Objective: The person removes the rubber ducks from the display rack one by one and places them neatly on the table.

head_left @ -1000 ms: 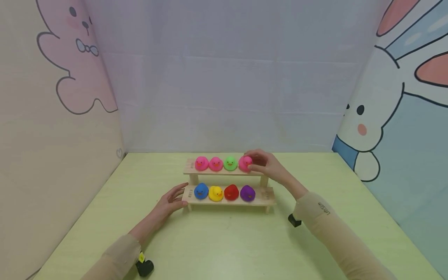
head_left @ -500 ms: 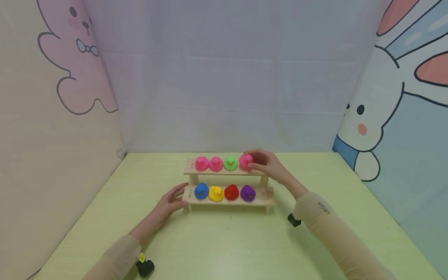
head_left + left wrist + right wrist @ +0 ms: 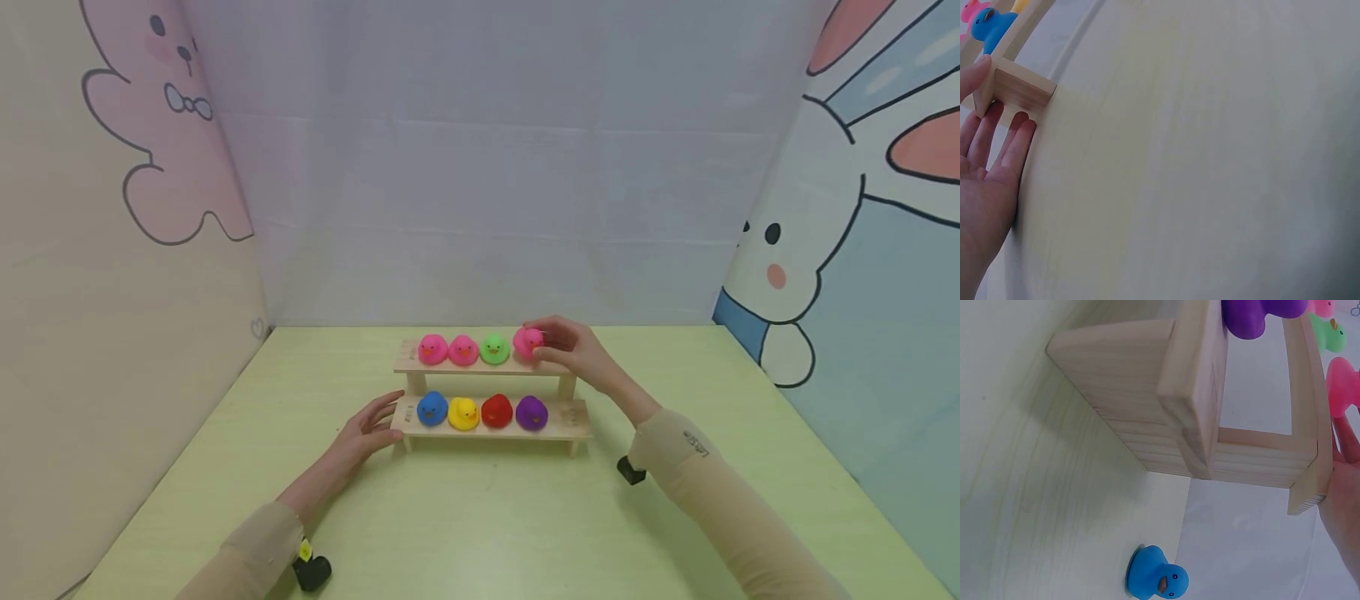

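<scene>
A two-tier wooden stand holds rubber ducks on both shelves. My right hand pinches a pink duck between thumb and fingers at the right end of the top shelf. Left of it sit a green duck and two pink ducks, the nearer of them a pink duck. A blue duck, a yellow duck, a red duck and a purple duck line the lower shelf. My left hand holds that shelf's left end, thumb in front, fingers behind.
Another blue duck stands on the table beyond the stand in the right wrist view; the head view does not show it. The pale table meets a curtain at the back. Printed side walls flank it.
The pink duck in my right hand has risen slightly and shifted a little to the right, along with the hand. My left hand stays at the stand's end.
</scene>
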`<act>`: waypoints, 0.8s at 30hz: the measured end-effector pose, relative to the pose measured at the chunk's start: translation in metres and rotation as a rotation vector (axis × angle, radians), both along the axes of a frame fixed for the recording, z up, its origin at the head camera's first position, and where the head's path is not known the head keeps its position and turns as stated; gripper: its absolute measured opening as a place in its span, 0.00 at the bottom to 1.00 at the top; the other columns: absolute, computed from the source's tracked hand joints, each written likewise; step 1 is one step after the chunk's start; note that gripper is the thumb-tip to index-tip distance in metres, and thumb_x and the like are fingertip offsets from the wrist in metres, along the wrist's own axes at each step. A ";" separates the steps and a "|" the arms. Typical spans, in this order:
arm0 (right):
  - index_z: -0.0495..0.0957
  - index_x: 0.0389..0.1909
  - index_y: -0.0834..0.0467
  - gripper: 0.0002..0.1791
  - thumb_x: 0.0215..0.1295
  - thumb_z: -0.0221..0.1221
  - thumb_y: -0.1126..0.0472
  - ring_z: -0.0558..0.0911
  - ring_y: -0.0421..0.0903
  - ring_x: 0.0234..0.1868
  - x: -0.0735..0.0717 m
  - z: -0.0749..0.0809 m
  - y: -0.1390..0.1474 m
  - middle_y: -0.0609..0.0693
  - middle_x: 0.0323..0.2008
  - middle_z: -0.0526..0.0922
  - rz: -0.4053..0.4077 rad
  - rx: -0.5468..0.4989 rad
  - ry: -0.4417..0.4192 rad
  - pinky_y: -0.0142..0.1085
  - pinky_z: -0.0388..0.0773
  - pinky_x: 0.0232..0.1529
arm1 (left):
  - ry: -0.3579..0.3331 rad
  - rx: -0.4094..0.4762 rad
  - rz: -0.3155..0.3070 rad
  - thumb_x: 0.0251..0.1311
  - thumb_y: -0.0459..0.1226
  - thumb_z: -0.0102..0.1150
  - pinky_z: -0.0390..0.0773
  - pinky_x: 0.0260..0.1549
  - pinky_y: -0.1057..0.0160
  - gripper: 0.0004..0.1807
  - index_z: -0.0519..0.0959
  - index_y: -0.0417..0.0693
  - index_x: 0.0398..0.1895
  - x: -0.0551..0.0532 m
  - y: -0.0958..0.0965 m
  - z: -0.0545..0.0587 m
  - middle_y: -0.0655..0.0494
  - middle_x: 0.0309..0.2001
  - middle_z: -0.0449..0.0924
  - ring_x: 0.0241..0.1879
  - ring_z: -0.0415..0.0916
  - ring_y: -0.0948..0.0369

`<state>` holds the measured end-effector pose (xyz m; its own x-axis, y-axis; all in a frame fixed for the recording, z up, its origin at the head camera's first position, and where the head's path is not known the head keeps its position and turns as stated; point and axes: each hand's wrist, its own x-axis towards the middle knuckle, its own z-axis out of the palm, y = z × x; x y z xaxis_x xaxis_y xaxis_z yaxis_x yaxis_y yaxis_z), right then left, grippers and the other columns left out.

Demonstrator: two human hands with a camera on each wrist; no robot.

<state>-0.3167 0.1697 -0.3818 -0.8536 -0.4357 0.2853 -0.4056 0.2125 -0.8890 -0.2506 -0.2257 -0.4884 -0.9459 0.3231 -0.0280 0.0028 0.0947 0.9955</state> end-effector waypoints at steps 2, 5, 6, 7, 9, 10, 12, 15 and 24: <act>0.76 0.60 0.57 0.23 0.64 0.65 0.62 0.82 0.38 0.56 0.000 0.000 0.000 0.59 0.59 0.80 -0.008 -0.014 0.003 0.28 0.79 0.58 | -0.002 -0.002 0.000 0.65 0.35 0.59 0.74 0.57 0.67 0.39 0.56 0.51 0.77 -0.001 0.000 0.001 0.39 0.74 0.60 0.58 0.77 0.62; 0.75 0.61 0.60 0.24 0.64 0.64 0.64 0.82 0.36 0.54 0.001 -0.001 0.000 0.61 0.59 0.79 -0.018 -0.057 0.018 0.29 0.79 0.58 | -0.006 -0.001 0.002 0.64 0.35 0.60 0.74 0.57 0.67 0.39 0.56 0.51 0.77 -0.001 0.000 0.001 0.40 0.74 0.60 0.57 0.77 0.64; 0.75 0.60 0.61 0.24 0.64 0.64 0.65 0.82 0.35 0.54 0.002 -0.001 0.000 0.61 0.59 0.79 -0.021 -0.073 0.023 0.29 0.79 0.59 | -0.008 0.002 0.000 0.64 0.34 0.60 0.74 0.57 0.67 0.39 0.56 0.51 0.77 -0.001 0.000 0.001 0.40 0.74 0.59 0.57 0.77 0.65; 0.75 0.60 0.61 0.24 0.63 0.64 0.65 0.82 0.35 0.54 0.002 -0.001 0.000 0.62 0.59 0.79 -0.023 -0.085 0.029 0.29 0.79 0.59 | -0.007 0.003 -0.002 0.65 0.34 0.59 0.74 0.57 0.68 0.39 0.56 0.51 0.77 -0.001 0.000 0.001 0.39 0.74 0.59 0.56 0.77 0.66; 0.76 0.60 0.62 0.24 0.63 0.65 0.66 0.81 0.36 0.55 0.004 -0.001 0.001 0.62 0.59 0.79 -0.025 -0.102 0.038 0.30 0.79 0.60 | -0.007 0.011 -0.002 0.64 0.33 0.60 0.74 0.57 0.69 0.39 0.56 0.50 0.77 -0.001 0.000 0.001 0.39 0.74 0.59 0.55 0.78 0.67; 0.76 0.60 0.61 0.24 0.63 0.65 0.65 0.81 0.37 0.55 0.004 -0.001 0.002 0.61 0.59 0.79 -0.030 -0.105 0.043 0.30 0.79 0.60 | -0.007 0.015 -0.002 0.64 0.33 0.60 0.74 0.56 0.69 0.39 0.55 0.50 0.77 -0.001 -0.001 0.001 0.38 0.74 0.59 0.55 0.78 0.67; 0.77 0.60 0.59 0.23 0.62 0.66 0.65 0.81 0.37 0.55 0.006 0.000 0.004 0.61 0.59 0.79 -0.047 -0.102 0.052 0.30 0.80 0.59 | -0.008 0.019 0.000 0.64 0.33 0.60 0.74 0.57 0.69 0.39 0.55 0.50 0.77 0.000 -0.001 0.000 0.38 0.74 0.59 0.55 0.78 0.67; 0.77 0.59 0.59 0.23 0.62 0.66 0.64 0.81 0.36 0.54 0.007 -0.001 0.013 0.61 0.58 0.80 -0.087 -0.087 0.069 0.28 0.80 0.57 | -0.018 0.015 0.015 0.64 0.34 0.61 0.74 0.57 0.68 0.39 0.57 0.52 0.77 0.000 -0.001 0.000 0.40 0.74 0.60 0.55 0.78 0.67; 0.75 0.61 0.63 0.25 0.63 0.65 0.64 0.80 0.29 0.52 0.005 -0.011 0.052 0.51 0.55 0.83 -0.207 -0.087 0.101 0.22 0.79 0.53 | -0.022 0.013 0.015 0.64 0.34 0.61 0.74 0.58 0.65 0.39 0.57 0.54 0.76 -0.001 0.000 -0.001 0.42 0.74 0.60 0.58 0.77 0.63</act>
